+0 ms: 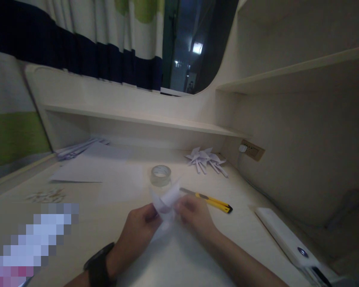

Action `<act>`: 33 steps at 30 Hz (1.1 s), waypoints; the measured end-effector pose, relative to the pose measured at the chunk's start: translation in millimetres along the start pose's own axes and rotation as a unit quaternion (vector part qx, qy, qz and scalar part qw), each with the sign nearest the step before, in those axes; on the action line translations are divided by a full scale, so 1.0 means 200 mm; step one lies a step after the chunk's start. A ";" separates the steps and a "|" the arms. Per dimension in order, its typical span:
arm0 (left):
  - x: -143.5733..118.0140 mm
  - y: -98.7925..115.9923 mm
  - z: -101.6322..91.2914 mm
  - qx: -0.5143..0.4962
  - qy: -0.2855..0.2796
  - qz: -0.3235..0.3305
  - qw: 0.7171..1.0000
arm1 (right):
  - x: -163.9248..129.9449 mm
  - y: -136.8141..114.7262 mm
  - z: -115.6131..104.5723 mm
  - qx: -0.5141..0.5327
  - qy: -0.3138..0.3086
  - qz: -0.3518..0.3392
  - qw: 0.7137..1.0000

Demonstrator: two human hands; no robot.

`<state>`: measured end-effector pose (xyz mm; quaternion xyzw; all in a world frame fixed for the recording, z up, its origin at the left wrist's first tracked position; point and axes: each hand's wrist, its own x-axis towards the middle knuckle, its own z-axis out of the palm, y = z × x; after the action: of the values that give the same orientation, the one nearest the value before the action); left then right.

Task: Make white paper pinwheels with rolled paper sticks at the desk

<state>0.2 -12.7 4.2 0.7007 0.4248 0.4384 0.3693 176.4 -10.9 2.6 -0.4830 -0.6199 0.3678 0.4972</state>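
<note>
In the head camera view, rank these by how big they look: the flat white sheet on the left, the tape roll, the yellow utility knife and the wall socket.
1. Flat white sheet, clearly largest.
2. Yellow utility knife.
3. Tape roll.
4. Wall socket; close to the tape roll in looks, and it sits farther back, so that order is unsure.

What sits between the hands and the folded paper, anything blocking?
Nothing visible. Both the left hand and the right hand already pinch the folded paper directly, above the desk. The tape roll and yellow utility knife lie just beyond, apart from the hands.
</note>
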 end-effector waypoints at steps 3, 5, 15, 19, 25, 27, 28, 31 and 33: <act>0.00 0.00 0.00 -0.010 0.003 0.002 1.000 | 0.00 -0.01 0.00 -0.004 0.000 -0.001 1.000; 0.00 -0.01 -0.01 -0.013 0.004 0.009 1.000 | 0.00 -0.01 0.00 -0.012 0.005 -0.002 1.000; 0.01 0.00 -0.01 -0.001 0.006 0.004 1.000 | -0.01 -0.02 0.00 -0.007 0.004 -0.007 1.000; 0.01 0.00 -0.01 -0.017 0.000 -0.001 1.000 | 0.00 -0.02 0.00 -0.003 0.012 0.009 1.000; 0.02 0.01 0.00 -0.033 0.035 0.005 0.999 | 0.00 0.00 0.00 0.026 0.017 0.012 0.999; 0.01 0.01 0.00 -0.029 0.043 0.012 0.999 | 0.00 0.00 0.00 0.041 0.015 0.018 0.999; 0.01 0.01 0.00 -0.024 0.046 0.016 0.999 | 0.00 -0.01 0.01 0.046 0.013 0.020 0.999; 0.01 0.01 0.00 -0.008 0.048 0.018 0.999 | 0.00 -0.02 0.01 0.055 0.010 0.022 0.998; 0.01 0.01 0.00 0.000 0.044 0.017 0.999 | 0.00 -0.02 0.01 0.058 0.012 0.025 0.998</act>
<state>0.8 -11.8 7.6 0.6879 0.4290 0.4747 0.3426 173.7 -10.8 5.5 -0.4730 -0.5790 0.4100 0.5224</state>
